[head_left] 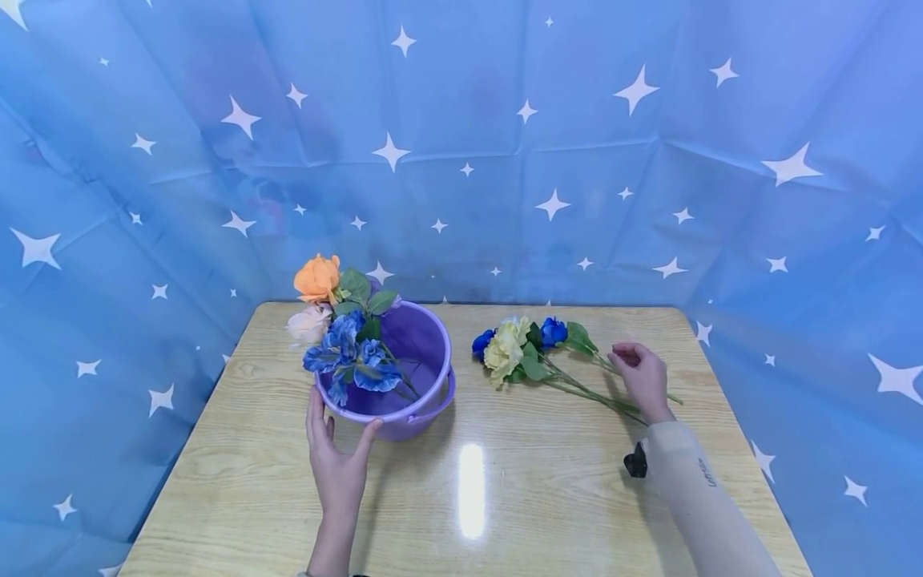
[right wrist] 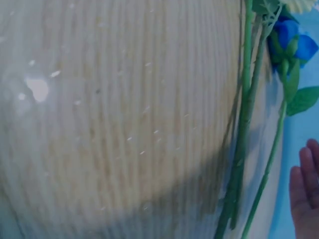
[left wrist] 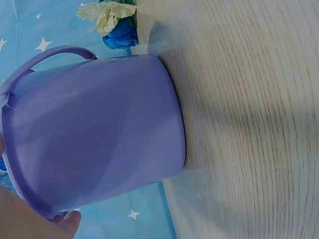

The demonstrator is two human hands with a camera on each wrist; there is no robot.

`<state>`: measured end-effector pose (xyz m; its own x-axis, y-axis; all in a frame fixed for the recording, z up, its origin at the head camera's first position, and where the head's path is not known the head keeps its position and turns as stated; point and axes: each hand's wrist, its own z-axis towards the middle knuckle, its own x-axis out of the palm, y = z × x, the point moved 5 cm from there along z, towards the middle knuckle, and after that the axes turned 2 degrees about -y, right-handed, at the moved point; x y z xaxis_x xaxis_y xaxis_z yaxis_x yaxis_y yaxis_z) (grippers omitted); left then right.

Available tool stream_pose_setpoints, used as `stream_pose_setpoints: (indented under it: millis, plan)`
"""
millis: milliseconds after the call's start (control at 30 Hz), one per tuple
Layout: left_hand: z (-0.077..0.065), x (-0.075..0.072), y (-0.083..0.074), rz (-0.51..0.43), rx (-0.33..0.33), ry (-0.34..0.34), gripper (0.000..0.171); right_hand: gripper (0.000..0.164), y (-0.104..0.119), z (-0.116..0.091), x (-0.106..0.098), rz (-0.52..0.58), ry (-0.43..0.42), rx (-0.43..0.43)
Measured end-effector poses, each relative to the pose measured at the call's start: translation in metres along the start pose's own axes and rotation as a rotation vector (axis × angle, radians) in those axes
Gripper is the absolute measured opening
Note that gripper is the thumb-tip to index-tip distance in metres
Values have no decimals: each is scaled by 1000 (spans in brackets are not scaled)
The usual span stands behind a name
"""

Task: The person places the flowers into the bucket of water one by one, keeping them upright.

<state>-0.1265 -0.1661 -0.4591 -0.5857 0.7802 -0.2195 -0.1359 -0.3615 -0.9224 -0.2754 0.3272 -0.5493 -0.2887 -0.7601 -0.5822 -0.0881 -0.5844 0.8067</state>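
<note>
My left hand (head_left: 337, 461) holds the purple bucket (head_left: 404, 431) at its near left side, thumb at the rim and fingers along the outer wall. In the left wrist view the bucket (left wrist: 99, 129) stands upright on the table. Blue flowers (head_left: 353, 357), an orange rose (head_left: 317, 278) and a pale pink flower (head_left: 308, 324) lean over its rim, their stems inside. My right hand (head_left: 642, 377) hovers over the stems of flowers lying to the right, its fingers (right wrist: 304, 184) beside a green stem (right wrist: 266, 174). These flowers include a cream one (head_left: 507, 351) and blue roses (head_left: 553, 332).
The wooden table (head_left: 238, 481) ends at the back against a blue star-printed cloth (head_left: 490, 224). The bucket's handle (head_left: 436, 409) hangs down on its right side. Light glares off the table between my arms.
</note>
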Motion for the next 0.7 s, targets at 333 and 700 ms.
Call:
stream_pose_setpoints:
  millis: [333, 700]
  plan:
    - [3, 3, 23, 15, -8, 2, 102, 33, -17, 0, 0, -41, -5, 15]
    - [3, 3, 25, 9, -13, 4, 101, 34, -23, -1, 2, -74, 20, 36]
